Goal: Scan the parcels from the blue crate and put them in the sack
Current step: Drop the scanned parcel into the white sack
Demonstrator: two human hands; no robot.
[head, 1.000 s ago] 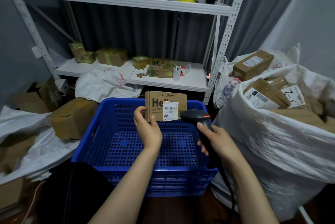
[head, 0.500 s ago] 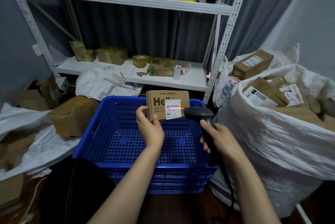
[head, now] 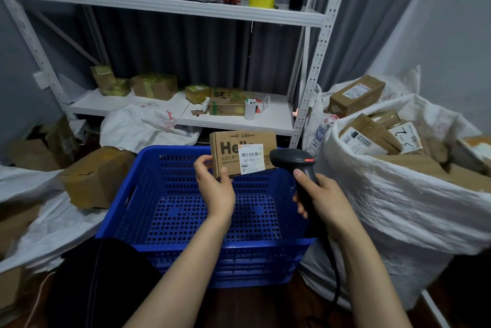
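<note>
Left hand [head: 215, 189] holds a box [head: 243, 152] w/ label over the blue crate [head: 186, 245]; right hand [head: 325, 201] grips scanner [head: 295, 163] by the sack [head: 403, 208].

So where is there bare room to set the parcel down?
The floor of the blue perforated plastic crate is largely bare. The white lower shelf has a free strip right of the white cup. The white woven sack is heaped with cardboard parcels.

The scene is taken from one wide-angle camera worn on the head, aimed forward and down. The left hand [head: 216, 189] and right hand [head: 326, 200] are framed close, low at centre, over the blue crate [head: 265, 245]; the shelving [head: 159, 6] is seen behind, the sack [head: 398, 208] at the right edge.
</note>
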